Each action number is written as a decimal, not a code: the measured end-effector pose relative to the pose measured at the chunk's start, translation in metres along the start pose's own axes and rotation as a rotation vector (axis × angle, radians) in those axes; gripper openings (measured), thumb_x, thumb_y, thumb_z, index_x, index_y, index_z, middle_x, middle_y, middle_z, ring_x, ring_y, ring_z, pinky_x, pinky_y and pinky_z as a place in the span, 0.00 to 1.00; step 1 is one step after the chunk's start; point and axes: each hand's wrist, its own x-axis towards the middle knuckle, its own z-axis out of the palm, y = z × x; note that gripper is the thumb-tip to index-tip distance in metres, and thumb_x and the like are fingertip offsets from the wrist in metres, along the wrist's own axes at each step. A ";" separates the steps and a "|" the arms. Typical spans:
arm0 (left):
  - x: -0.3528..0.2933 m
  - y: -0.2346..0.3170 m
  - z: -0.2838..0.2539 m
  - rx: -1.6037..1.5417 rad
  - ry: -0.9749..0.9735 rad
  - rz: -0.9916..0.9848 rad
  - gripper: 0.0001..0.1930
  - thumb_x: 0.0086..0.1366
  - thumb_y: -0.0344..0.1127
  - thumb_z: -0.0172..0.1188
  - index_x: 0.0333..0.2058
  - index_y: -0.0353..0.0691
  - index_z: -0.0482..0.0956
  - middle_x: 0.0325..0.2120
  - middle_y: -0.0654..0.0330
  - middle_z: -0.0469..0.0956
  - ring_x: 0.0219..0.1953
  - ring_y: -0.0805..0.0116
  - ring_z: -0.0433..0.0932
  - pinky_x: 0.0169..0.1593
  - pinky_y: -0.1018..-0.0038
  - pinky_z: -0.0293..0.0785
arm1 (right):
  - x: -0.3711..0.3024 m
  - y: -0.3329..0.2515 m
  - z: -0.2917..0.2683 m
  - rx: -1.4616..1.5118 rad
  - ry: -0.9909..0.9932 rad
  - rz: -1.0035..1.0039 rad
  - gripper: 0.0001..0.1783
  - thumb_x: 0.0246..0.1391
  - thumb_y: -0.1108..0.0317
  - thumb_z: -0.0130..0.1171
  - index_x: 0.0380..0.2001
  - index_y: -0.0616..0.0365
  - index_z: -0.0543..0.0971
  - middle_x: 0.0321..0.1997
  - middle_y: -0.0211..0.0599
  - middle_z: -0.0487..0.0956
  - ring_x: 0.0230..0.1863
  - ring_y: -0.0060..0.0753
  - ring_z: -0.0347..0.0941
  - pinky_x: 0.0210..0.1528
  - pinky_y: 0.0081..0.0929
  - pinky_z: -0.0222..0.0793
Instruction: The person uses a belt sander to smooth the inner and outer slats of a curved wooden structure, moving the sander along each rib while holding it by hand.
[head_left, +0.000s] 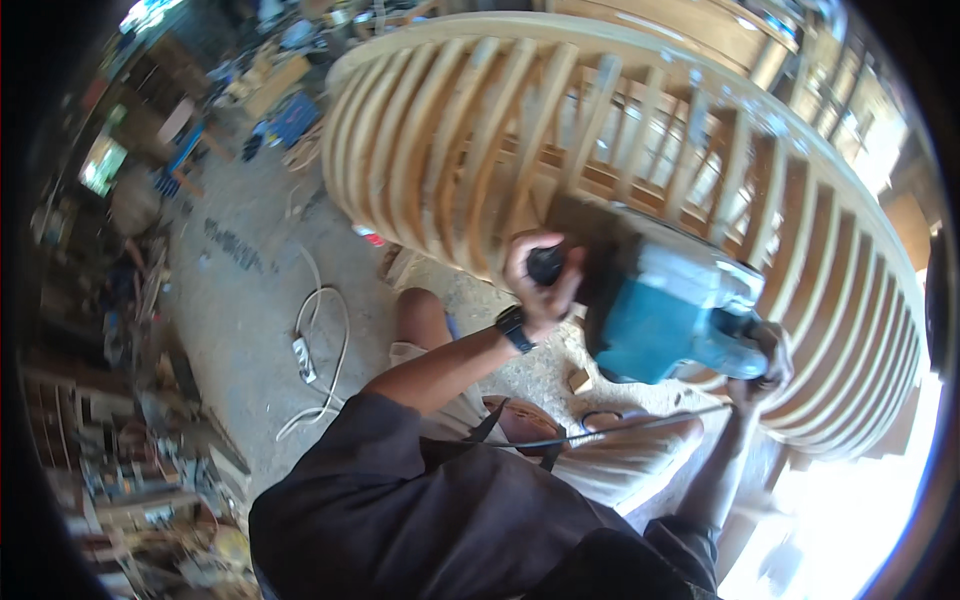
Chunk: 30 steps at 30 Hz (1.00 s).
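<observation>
A teal and grey power tool that looks like a belt sander (650, 320) is held in both my hands, over the near side of a curved wooden slatted frame (480, 110). The fingers of my left hand (545, 290) wrap round its black front knob. At the other end, my right hand (765, 365) closes on the rear handle. A dark power cord (610, 432) runs from near the right hand across my lap. Whether the tool's underside touches the slats, I cannot tell.
A white cord with a socket block (303, 358) lies on the concrete floor (220, 310) at the left. A small wood block (579, 380) sits near my legs. Blue boxes (292, 118) and clutter stand far left; wood scraps (150, 510) pile up at the near left.
</observation>
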 end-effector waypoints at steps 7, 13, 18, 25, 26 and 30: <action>-0.031 -0.001 -0.040 -0.059 -0.002 0.006 0.16 0.55 0.22 0.65 0.40 0.38 0.71 0.28 0.59 0.74 0.28 0.71 0.73 0.36 0.74 0.71 | -0.030 -0.022 0.002 0.043 -0.024 -0.127 0.12 0.39 0.68 0.64 0.28 0.59 0.73 0.28 0.41 0.76 0.32 0.48 0.75 0.37 0.41 0.72; 0.028 0.018 0.001 0.088 -0.019 -0.021 0.12 0.58 0.28 0.65 0.39 0.36 0.73 0.30 0.61 0.74 0.30 0.73 0.73 0.34 0.75 0.70 | 0.018 0.013 0.002 0.087 -0.040 -0.188 0.17 0.37 0.63 0.68 0.30 0.60 0.75 0.32 0.45 0.78 0.31 0.48 0.76 0.38 0.41 0.72; 0.118 0.009 0.066 0.150 -0.041 0.014 0.11 0.58 0.27 0.67 0.39 0.35 0.78 0.31 0.63 0.75 0.33 0.73 0.73 0.37 0.74 0.70 | 0.101 0.032 0.013 -0.143 -0.099 0.113 0.17 0.40 0.71 0.65 0.38 0.59 0.79 0.37 0.46 0.81 0.37 0.39 0.80 0.42 0.31 0.73; 0.154 -0.008 0.074 0.396 -0.045 0.161 0.09 0.60 0.33 0.63 0.36 0.32 0.82 0.39 0.50 0.79 0.42 0.58 0.76 0.54 0.62 0.68 | 0.156 0.066 0.041 0.037 -0.193 0.100 0.27 0.28 0.65 0.64 0.41 0.57 0.80 0.26 0.49 0.80 0.26 0.47 0.77 0.33 0.38 0.75; 0.142 -0.008 0.069 0.398 -0.031 0.136 0.10 0.61 0.33 0.62 0.36 0.32 0.81 0.40 0.50 0.78 0.42 0.58 0.76 0.53 0.62 0.69 | 0.152 0.072 0.041 0.081 -0.222 0.034 0.27 0.29 0.65 0.63 0.41 0.56 0.80 0.25 0.49 0.78 0.26 0.53 0.75 0.32 0.40 0.74; 0.116 -0.001 0.022 0.729 -0.152 0.457 0.12 0.63 0.39 0.61 0.35 0.34 0.81 0.43 0.53 0.75 0.44 0.57 0.77 0.51 0.61 0.72 | 0.124 0.037 0.028 0.163 -0.113 -0.035 0.15 0.28 0.69 0.60 0.24 0.55 0.68 0.21 0.43 0.72 0.25 0.54 0.73 0.27 0.46 0.66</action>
